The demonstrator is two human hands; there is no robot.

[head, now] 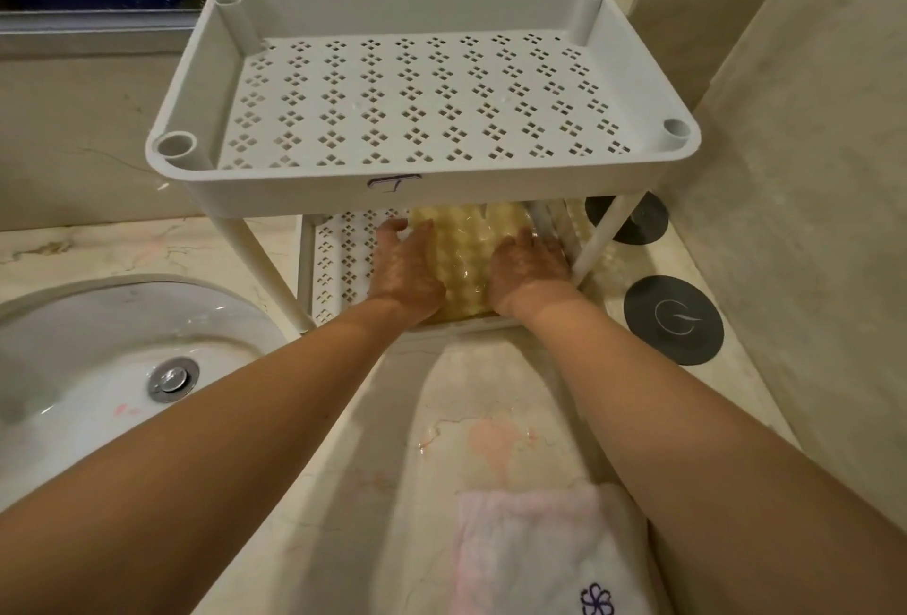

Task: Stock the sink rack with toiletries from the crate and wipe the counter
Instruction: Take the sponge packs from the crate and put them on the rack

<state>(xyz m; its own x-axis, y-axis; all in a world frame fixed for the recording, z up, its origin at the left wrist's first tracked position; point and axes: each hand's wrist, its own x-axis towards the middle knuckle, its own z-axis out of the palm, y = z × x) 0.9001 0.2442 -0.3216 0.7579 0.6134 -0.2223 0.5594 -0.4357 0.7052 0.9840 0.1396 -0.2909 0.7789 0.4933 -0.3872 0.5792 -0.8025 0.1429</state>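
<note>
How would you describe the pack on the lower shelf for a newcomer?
Right of the sink stands a white two-tier rack. On its lower shelf, under the left hand and right hand, lies a pale yellow pack. Its bumpy, clear-wrapped surface stands out against the white perforated plastic.

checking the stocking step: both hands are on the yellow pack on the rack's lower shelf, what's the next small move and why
Probably slide the pack a little further back, then let go. The left hand and right hand lie on top of it, and its near edge seems to sit at the lower shelf's front rim.
</note>
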